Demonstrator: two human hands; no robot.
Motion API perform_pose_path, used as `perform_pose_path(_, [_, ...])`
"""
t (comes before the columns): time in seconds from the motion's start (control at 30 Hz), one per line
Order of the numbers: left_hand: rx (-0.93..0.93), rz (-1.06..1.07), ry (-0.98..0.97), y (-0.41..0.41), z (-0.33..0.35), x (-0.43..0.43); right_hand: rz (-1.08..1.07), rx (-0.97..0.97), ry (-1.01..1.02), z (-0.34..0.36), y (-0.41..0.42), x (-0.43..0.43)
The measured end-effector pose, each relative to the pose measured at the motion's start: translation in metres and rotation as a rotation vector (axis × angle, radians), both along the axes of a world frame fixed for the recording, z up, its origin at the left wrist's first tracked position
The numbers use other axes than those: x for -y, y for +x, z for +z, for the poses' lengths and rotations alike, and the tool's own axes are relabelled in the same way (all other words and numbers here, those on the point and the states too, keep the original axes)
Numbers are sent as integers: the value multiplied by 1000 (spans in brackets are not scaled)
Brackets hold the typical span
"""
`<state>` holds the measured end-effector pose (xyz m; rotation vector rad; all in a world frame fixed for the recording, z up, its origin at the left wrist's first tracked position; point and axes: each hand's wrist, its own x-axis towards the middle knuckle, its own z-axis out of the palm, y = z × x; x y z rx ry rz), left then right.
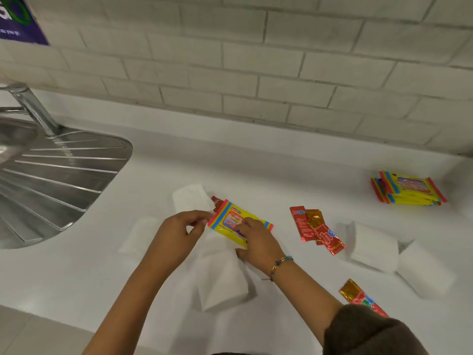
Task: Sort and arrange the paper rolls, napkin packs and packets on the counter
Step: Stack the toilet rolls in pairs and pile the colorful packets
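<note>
I hold a yellow napkin pack [236, 222] over the middle of the white counter [76, 272], its long axis slanting from upper left down to lower right, its print upside down to me. My left hand [179, 234] pinches the pack's striped left end; my right hand [256, 242] grips its lower right part, fingers curled over the top. A red packet [217, 202] peeks out behind it, though I cannot tell if they touch. White paper rolls [222, 280] lie beneath and around. More red packets [316, 230] lie to the right, and a stack of yellow packs [408, 189] sits far right.
</note>
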<state>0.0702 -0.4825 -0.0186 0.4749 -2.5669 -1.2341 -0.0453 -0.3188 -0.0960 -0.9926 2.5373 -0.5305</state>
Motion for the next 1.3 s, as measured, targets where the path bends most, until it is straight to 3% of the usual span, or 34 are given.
perform_pose_path(0.2, [7,-59,50,1,-3,8,-25,-110,49,4,-1,4])
perform_pose_path(0.47, [118,-137,70,-9,-6,6,-382,-78,-262,23,-3,-33])
perform_pose_path(0.63, [645,-345,-141,-10,-31,6,-637,49,-536,38,-3,-71])
perform_pose_path(0.7, [748,-409,-168,-9,-42,2,-690,91,-611,43,1,-84])
perform_pose_path(1.03, [737,-421,-60,-36,-51,-12,-862,227,-725,44,17,-127])
perform_pose_path(1.17, [650,-500,-77,-60,-41,-31,-848,131,-705,54,20,-144])
perform_pose_path(1.3, [444,-533,-91,-91,-30,-59,-829,-5,-718,70,14,-170])
